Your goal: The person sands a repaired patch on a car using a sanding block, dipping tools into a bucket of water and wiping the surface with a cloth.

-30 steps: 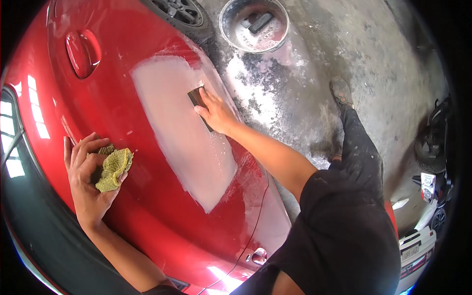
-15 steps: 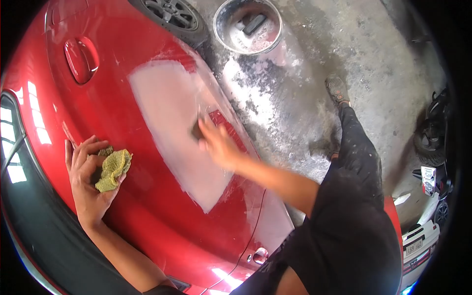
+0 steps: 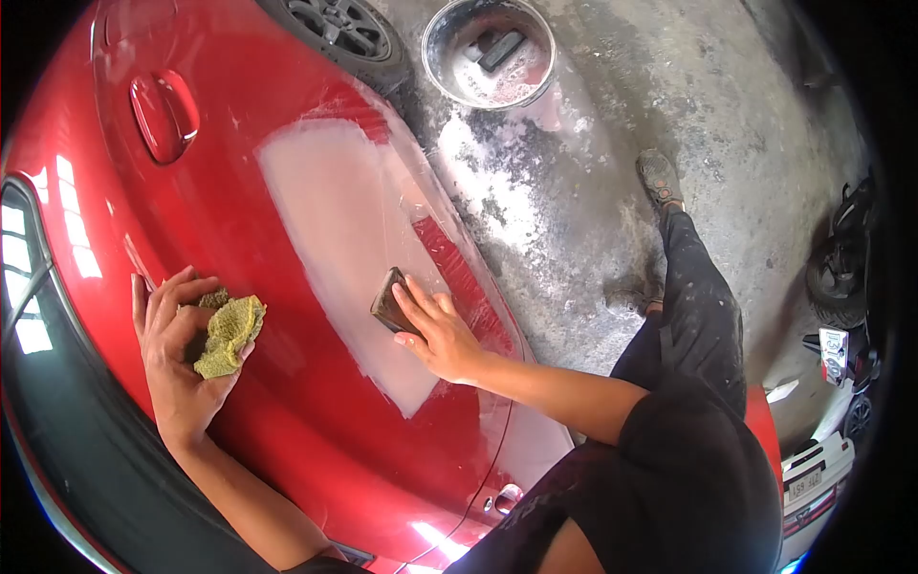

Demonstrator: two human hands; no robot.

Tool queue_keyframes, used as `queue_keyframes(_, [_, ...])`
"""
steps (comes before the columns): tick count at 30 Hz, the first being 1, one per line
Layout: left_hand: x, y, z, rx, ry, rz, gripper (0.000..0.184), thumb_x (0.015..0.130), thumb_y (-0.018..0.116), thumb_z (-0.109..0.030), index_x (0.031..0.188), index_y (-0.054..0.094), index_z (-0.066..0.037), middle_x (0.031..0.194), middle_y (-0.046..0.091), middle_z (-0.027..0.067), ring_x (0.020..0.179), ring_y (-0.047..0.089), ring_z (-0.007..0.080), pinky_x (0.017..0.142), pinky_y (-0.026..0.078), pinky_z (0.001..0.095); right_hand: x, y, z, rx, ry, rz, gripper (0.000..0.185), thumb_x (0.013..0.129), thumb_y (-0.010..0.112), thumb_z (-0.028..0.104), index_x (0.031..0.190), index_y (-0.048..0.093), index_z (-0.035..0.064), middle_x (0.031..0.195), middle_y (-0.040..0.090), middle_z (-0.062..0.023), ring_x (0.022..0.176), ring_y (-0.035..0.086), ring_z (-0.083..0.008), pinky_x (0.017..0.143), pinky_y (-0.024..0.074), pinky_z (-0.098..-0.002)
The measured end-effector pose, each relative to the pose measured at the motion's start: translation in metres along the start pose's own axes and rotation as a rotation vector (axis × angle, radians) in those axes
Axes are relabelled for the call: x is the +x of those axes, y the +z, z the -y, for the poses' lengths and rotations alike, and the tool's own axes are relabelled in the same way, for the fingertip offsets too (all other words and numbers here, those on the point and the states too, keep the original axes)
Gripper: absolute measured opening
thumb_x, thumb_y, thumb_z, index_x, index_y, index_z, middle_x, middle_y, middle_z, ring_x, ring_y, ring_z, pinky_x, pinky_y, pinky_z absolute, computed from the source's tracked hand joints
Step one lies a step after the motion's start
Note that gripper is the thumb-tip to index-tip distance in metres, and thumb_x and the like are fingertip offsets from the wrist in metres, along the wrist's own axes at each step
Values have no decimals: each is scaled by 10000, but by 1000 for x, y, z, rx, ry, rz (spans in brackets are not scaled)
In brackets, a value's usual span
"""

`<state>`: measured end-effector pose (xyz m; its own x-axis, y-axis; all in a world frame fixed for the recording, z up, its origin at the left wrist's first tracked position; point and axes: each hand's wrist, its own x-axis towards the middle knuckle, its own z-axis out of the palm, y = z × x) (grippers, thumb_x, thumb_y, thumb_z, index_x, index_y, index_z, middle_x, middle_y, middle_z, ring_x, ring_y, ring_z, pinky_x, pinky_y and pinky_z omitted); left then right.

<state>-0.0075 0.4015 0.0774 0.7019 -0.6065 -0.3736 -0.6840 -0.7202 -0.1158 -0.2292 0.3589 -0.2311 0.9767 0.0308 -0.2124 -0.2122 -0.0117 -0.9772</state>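
A pale, dull patch (image 3: 330, 225) covers part of the red car's side panel (image 3: 287, 383). On its lower half, my right hand (image 3: 440, 333) presses a dark sanding block (image 3: 391, 300) against the surface, fingers laid over the block's right side. My left hand (image 3: 186, 359) is closed round a crumpled yellow-green cloth (image 3: 230, 337) and rests by the car's upper body, near the window. Part of the cloth is hidden behind the fingers.
A bucket (image 3: 429, 67) of foamy water, with a dark block (image 3: 501, 52) in it, stands on the wet concrete floor near the wheel (image 3: 335, 33). A thin cable (image 3: 492, 459) runs along the panel. A motorcycle (image 3: 837, 277) and a white vehicle (image 3: 818, 488) are at the right.
My right hand and the sanding block have moved down along the pale patch, so more of the block shows. The left hand still holds the cloth, nearly in place.
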Motion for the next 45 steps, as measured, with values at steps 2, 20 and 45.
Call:
queue_keyframes(2, [-2,-1,1,-11,-1,5,359,696,865,-354,857,714,-71,1125,718,68,1278,600,313,1251,206,561,17,5,-1,20,-71,-108,721,1023,590,368,1628,306,98,1652,293,-257,1245,477,-541,1106,393,-605])
queue_keyframes(20, [-2,0,0,-10,1,4,370,693,877,-359,860,715,-70,1121,718,63,1271,602,322,1253,203,572,184,-33,37,78,-179,-283,560,980,650,344,1496,539,156,1451,526,-272,1174,525,-479,1013,459,-556])
queue_keyframes(45, [-1,3,-3,34,-4,8,243,620,892,-121,783,714,-92,988,704,23,1213,623,286,1253,233,558,195,-33,59,65,-198,-311,569,970,666,348,1504,543,195,1410,535,-262,1184,528,-456,1022,443,-547])
